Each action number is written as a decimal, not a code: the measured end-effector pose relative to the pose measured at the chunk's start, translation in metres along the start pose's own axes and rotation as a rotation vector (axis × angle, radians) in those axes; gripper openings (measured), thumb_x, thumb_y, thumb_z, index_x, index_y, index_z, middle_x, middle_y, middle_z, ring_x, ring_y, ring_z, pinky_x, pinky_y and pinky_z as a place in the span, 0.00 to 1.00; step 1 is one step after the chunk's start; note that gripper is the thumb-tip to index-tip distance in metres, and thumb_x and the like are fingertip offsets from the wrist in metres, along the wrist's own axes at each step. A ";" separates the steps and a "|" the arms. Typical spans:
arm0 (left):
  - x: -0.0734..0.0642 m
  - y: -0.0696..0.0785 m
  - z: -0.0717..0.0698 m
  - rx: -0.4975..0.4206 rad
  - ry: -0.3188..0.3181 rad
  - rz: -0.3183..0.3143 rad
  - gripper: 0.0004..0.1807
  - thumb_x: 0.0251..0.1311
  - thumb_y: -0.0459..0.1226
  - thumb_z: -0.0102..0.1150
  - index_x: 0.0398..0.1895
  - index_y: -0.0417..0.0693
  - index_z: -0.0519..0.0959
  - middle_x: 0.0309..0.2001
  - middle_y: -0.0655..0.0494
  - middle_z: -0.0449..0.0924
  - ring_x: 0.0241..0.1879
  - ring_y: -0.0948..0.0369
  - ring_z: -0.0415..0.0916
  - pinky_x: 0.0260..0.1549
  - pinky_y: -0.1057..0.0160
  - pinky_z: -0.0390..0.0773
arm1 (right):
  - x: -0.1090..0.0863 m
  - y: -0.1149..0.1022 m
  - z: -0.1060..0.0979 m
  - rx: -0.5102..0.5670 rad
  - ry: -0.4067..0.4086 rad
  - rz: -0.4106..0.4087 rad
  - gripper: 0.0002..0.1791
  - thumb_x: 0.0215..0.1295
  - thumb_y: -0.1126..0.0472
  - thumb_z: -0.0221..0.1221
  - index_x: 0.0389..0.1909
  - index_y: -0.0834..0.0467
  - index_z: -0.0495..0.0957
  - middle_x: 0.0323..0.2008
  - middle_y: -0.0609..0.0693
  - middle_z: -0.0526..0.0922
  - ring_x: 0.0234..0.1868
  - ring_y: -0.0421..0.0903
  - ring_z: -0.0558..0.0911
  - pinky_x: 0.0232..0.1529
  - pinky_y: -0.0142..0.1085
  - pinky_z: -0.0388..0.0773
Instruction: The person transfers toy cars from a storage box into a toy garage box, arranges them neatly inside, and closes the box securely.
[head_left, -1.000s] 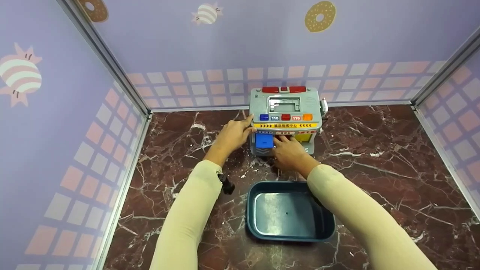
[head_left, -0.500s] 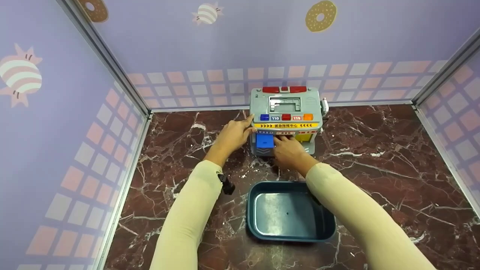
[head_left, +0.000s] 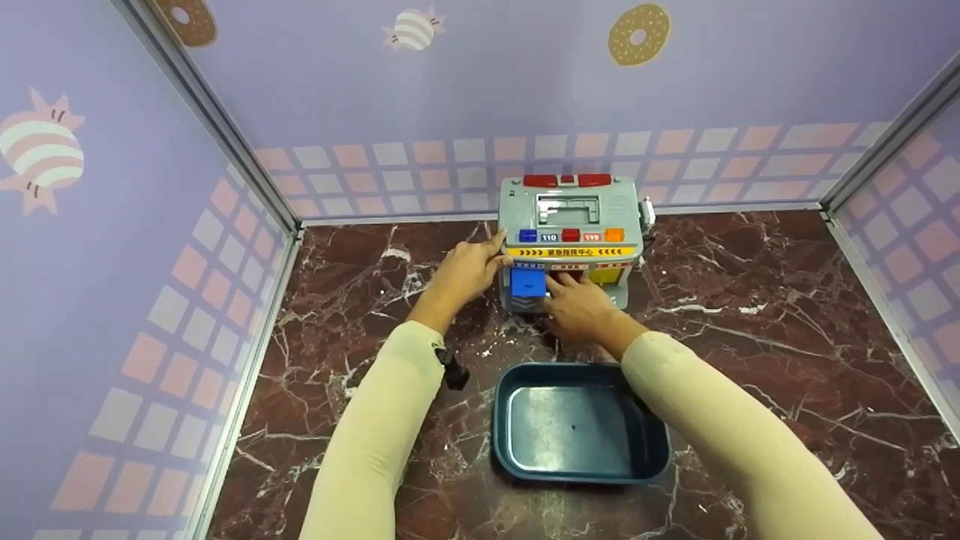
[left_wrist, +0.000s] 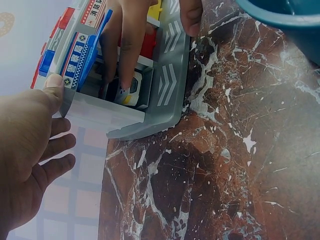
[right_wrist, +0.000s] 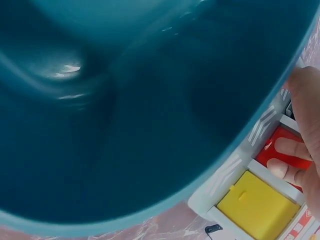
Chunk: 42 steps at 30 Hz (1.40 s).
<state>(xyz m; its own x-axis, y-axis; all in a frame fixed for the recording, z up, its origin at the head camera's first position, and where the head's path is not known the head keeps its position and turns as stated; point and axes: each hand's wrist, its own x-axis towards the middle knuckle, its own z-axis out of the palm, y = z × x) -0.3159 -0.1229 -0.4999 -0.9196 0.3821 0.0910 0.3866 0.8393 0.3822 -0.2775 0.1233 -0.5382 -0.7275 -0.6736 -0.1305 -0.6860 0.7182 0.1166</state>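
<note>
A grey toy rescue station (head_left: 570,253) stands near the back wall, with red lights on its roof and coloured buttons along its front. Its blue door (head_left: 529,283) is swung up. My left hand (head_left: 465,271) rests against the station's left end, thumb on the front corner and the other fingers loosely extended. My right hand (head_left: 581,309) reaches in at the front. In the left wrist view, two of its fingers extend under the blue door onto a white toy car (left_wrist: 134,91). Two other fingertips lie against the red door (right_wrist: 270,150) in the right wrist view.
A dark teal plastic tub (head_left: 581,478) stands in front of the station, below my right forearm. The yellow door (right_wrist: 257,205) is down over its bay. Patterned purple panels (head_left: 480,90) enclose the marbled surface (head_left: 750,360) at the back and both sides.
My right forearm has shifted very slightly to the right, with the fingers still in the station's front. The left hand and the station keep their places.
</note>
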 end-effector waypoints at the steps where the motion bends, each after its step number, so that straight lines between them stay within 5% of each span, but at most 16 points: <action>1: 0.000 0.000 0.000 -0.001 -0.002 0.000 0.37 0.82 0.57 0.54 0.87 0.55 0.65 0.66 0.36 0.85 0.60 0.35 0.87 0.68 0.40 0.84 | -0.002 0.000 0.000 0.003 0.011 -0.010 0.30 0.78 0.51 0.64 0.77 0.53 0.77 0.82 0.61 0.70 0.73 0.66 0.76 0.69 0.65 0.82; 11: 0.001 0.001 0.001 -0.003 -0.004 -0.005 0.37 0.82 0.58 0.53 0.87 0.56 0.65 0.68 0.39 0.85 0.62 0.38 0.87 0.70 0.41 0.82 | -0.018 0.004 0.002 0.049 0.158 -0.132 0.35 0.73 0.55 0.68 0.80 0.46 0.75 0.73 0.63 0.77 0.62 0.64 0.80 0.64 0.62 0.86; 30: 0.000 0.001 0.001 0.001 -0.005 -0.017 0.35 0.83 0.56 0.53 0.87 0.56 0.65 0.67 0.38 0.85 0.62 0.36 0.87 0.70 0.40 0.83 | -0.033 0.019 -0.007 -0.044 0.346 -0.296 0.26 0.73 0.47 0.69 0.67 0.53 0.84 0.57 0.58 0.89 0.55 0.59 0.86 0.62 0.53 0.88; 42: -0.001 0.001 0.001 0.011 0.007 -0.002 0.35 0.83 0.55 0.55 0.86 0.55 0.67 0.65 0.35 0.86 0.61 0.35 0.87 0.68 0.39 0.84 | -0.036 0.029 -0.015 -0.034 0.466 -0.324 0.24 0.72 0.46 0.70 0.60 0.56 0.86 0.56 0.57 0.89 0.54 0.58 0.87 0.61 0.51 0.88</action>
<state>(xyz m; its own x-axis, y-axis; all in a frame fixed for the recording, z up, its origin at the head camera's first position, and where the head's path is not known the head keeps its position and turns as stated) -0.3148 -0.1216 -0.5002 -0.9207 0.3780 0.0971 0.3858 0.8443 0.3720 -0.2711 0.1656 -0.5150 -0.4046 -0.8697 0.2827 -0.8696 0.4616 0.1755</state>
